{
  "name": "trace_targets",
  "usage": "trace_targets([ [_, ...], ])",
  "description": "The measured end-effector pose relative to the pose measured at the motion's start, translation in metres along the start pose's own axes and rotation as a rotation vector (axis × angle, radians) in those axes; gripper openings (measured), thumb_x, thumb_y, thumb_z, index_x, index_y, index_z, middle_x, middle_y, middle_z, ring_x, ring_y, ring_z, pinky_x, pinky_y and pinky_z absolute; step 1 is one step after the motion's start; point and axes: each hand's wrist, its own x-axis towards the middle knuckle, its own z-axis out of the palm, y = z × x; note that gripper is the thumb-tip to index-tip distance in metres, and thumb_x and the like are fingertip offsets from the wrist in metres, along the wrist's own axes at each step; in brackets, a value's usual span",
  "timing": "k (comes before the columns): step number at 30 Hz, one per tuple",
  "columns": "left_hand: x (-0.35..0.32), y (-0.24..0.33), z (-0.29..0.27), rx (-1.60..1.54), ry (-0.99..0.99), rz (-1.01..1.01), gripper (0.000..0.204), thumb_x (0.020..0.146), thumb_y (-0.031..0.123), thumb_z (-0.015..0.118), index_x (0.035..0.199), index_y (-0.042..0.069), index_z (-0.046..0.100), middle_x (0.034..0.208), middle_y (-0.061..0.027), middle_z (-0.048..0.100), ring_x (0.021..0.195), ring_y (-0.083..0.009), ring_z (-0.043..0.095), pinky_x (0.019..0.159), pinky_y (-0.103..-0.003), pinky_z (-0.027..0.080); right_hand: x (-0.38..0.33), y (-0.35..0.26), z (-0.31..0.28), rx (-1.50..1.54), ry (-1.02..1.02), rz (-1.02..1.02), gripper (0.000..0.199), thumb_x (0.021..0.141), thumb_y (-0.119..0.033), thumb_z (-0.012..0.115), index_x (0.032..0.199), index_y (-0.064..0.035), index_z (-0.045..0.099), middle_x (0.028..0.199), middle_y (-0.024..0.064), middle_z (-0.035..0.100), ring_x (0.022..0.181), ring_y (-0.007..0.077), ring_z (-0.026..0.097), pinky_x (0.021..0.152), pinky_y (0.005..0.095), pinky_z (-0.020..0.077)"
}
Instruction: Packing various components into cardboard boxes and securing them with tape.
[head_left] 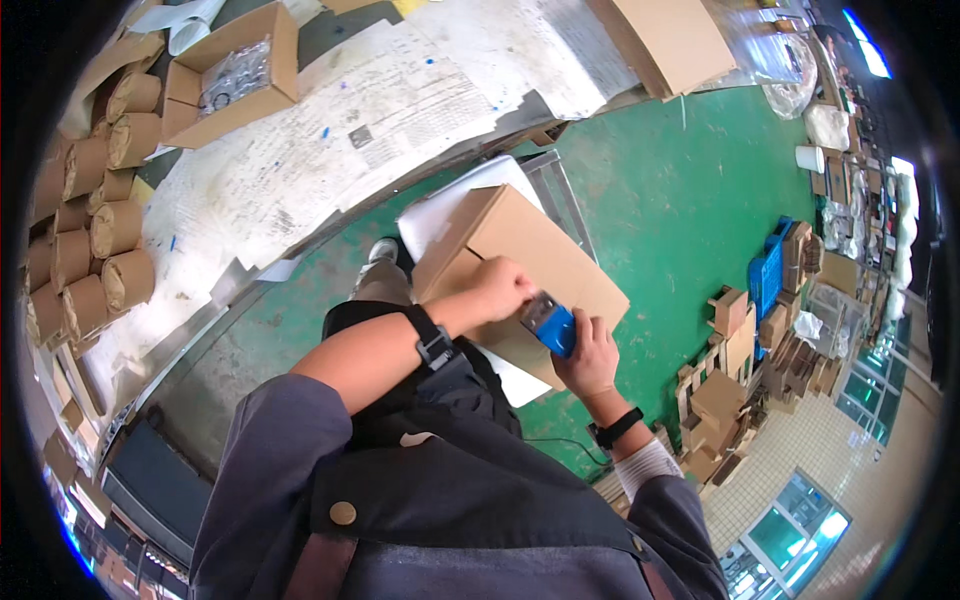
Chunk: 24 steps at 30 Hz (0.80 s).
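Left hand (505, 288) and right hand (590, 362) are held close together, both partly curled, with the left forearm reached diagonally across the body and the right forearm angled in from the lower right. Green floor (690, 170) is seen beyond the hands and to their right. Farther ahead and to their left, a worn worktable (420, 100) is stretched, with brown paper rolls (130, 225) stacked at its left. Directly below the hands, a closed cardboard box (565, 255) is rested on a white board (435, 212). Between the hands, over the box, a blue tool (553, 327) with a metal end is gripped by the right hand. The left fingertips are bunched near that metal end; whether anything is pinched by them cannot be told. A dark band (618, 428) is worn just behind the right hand.
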Motion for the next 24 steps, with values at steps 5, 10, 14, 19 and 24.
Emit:
trace_targets([
  [5, -0.022, -0.013, -0.121, -0.068, 0.305, -0.125, 0.013, 0.089, 0.007, 0.060, 0.091, -0.004, 0.066, 0.082, -0.0105, 0.070, 0.069, -0.0132, 0.066, 0.060, -0.025, 0.052, 0.074, -0.071, 0.009, -0.322, -0.255, -0.005, 0.065, 0.066, -0.025, 0.074, 0.124, -0.0128, 0.048, 0.095, 0.0139, 0.054, 0.084, 0.0321, 0.059, 0.067, 0.0452, 0.0482],
  [10, -0.017, -0.023, -0.129, -0.056, 0.516, -0.052, 0.016, 0.090, 0.012, 0.061, 0.090, -0.004, 0.064, 0.078, -0.0090, 0.069, 0.067, -0.0114, 0.062, 0.061, -0.025, 0.048, 0.099, -0.093, -0.001, -0.259, -0.269, 0.010, 0.070, 0.069, -0.038, 0.076, 0.127, -0.0109, 0.048, 0.093, 0.0148, 0.054, 0.082, 0.0324, 0.058, 0.067, 0.0446, 0.0481],
  [14, -0.011, -0.023, -0.135, -0.147, 0.400, 0.006, 0.019, 0.090, 0.016, 0.061, 0.095, -0.003, 0.063, 0.079, -0.0072, 0.068, 0.065, -0.0119, 0.060, 0.062, -0.026, 0.048, 0.095, -0.101, 0.003, -0.285, -0.260, 0.058, 0.078, 0.070, -0.055, 0.072, 0.129, -0.0109, 0.047, 0.093, 0.0150, 0.054, 0.081, 0.0309, 0.057, 0.065, 0.0422, 0.0478],
  [19, 0.009, -0.057, -0.140, -0.140, 0.367, -0.107, 0.021, 0.090, 0.019, 0.063, 0.097, 0.000, 0.064, 0.079, -0.0076, 0.068, 0.067, -0.0112, 0.060, 0.063, -0.027, 0.048, 0.105, -0.115, 0.016, -0.422, -0.299, 0.096, 0.078, 0.072, -0.057, 0.069, 0.129, -0.0095, 0.047, 0.094, 0.0146, 0.055, 0.083, 0.0310, 0.057, 0.066, 0.0424, 0.0483],
  [24, 0.031, -0.118, -0.101, 0.026, 0.382, -0.106, 0.021, 0.086, 0.033, 0.065, 0.092, 0.013, 0.067, 0.098, -0.0118, 0.064, 0.104, -0.0273, 0.058, 0.084, -0.037, 0.047, 0.108, -0.116, 0.024, -0.447, -0.265, 0.037, 0.074, 0.075, -0.064, 0.062, 0.125, -0.0110, 0.048, 0.092, 0.0120, 0.054, 0.081, 0.0291, 0.057, 0.062, 0.0420, 0.0448],
])
